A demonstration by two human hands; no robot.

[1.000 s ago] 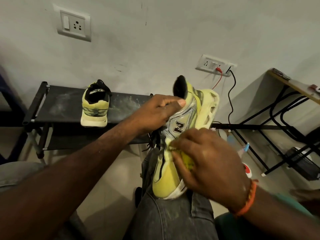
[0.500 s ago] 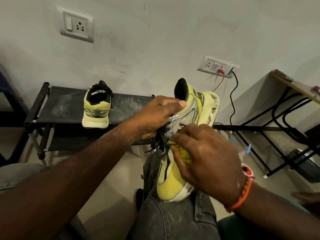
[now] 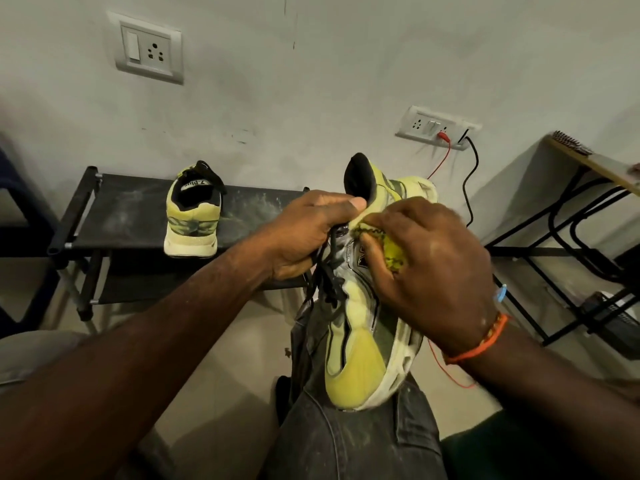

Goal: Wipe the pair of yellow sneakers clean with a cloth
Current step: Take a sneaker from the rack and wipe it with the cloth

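Observation:
One yellow sneaker [image 3: 360, 355] stands toe-down on my right knee, heel up, black laces hanging. My left hand [image 3: 308, 233] grips it at the collar and lace area. My right hand [image 3: 433, 271] presses a bunched yellow cloth [image 3: 393, 252] against the sneaker's upper side, near the grey logo panel. The second yellow sneaker [image 3: 192, 216] sits heel toward me on a low black rack [image 3: 114, 216] by the wall, apart from both hands.
A black metal-framed table [image 3: 588, 161] stands at the right with a dark box under it. A wall socket [image 3: 436, 128] holds red and black cables that hang behind the held sneaker. Another socket [image 3: 147, 48] is high on the left wall.
My right hand has slid the cloth up the sneaker's side from the mid-foot toward the heel collar. My left hand keeps its grip and the sneaker stays on my knee.

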